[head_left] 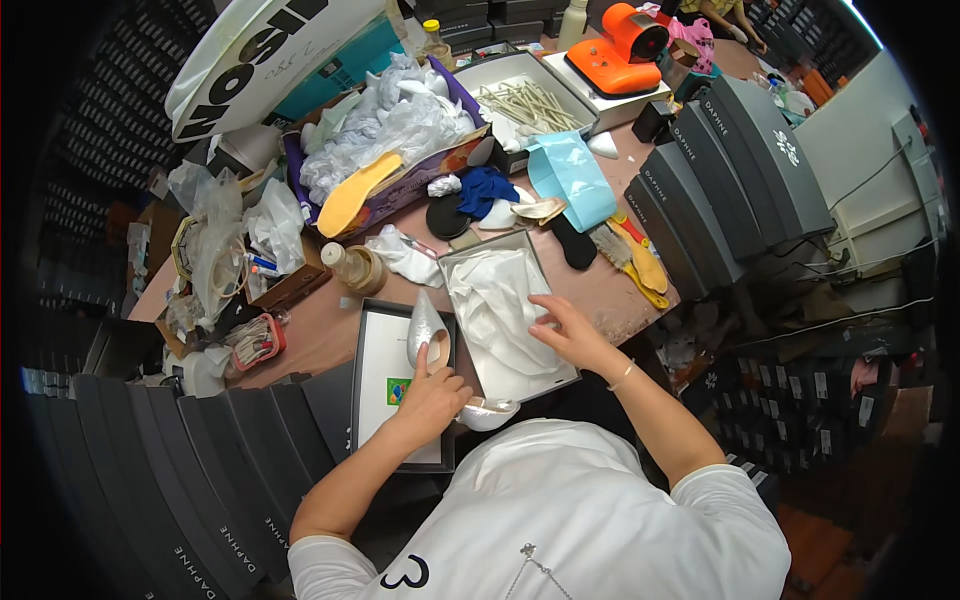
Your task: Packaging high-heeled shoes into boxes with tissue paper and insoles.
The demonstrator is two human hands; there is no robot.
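My left hand [432,395] grips a silver pointed shoe [425,328] that lies in an open box lid [375,345] with a white inside. A second pale shoe [487,413] rests at the table's near edge, just right of that hand. My right hand [562,325] presses flat on white tissue paper [495,300] lining an open shoe box [570,377]. Its fingers are spread on the paper.
Dark grey shoe boxes [720,170] stand stacked at the right and along the lower left [200,470]. Further back lie a purple box of crumpled paper [400,120], a yellow insole [355,190], a tape roll [362,268], an orange machine [625,45] and brushes [635,258].
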